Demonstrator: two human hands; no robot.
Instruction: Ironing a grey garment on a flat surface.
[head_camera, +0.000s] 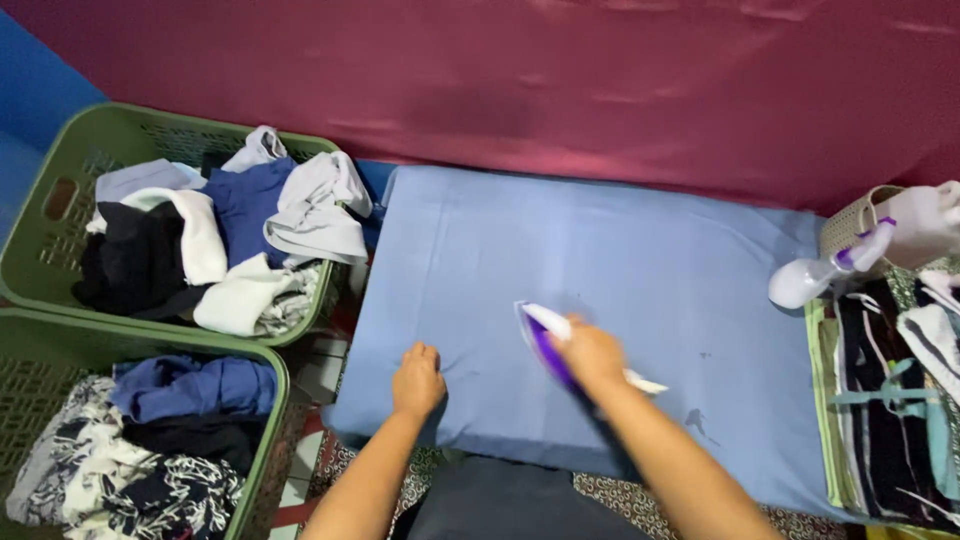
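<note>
A blue padded cloth surface (620, 260) lies flat in front of me. My right hand (590, 352) grips the handle of a white and purple iron (540, 335), which rests on the blue cloth near its middle. My left hand (418, 378) presses down on the cloth near its front left corner, fingers curled under, with nothing in it.
Two green laundry baskets (60, 160) (262, 440) full of mixed clothes stand at the left. A white and purple spray bottle (830, 270) and a woven basket (850, 225) sit at the right, above a stack of folded clothes (890, 400). A maroon sheet (560, 80) stretches behind.
</note>
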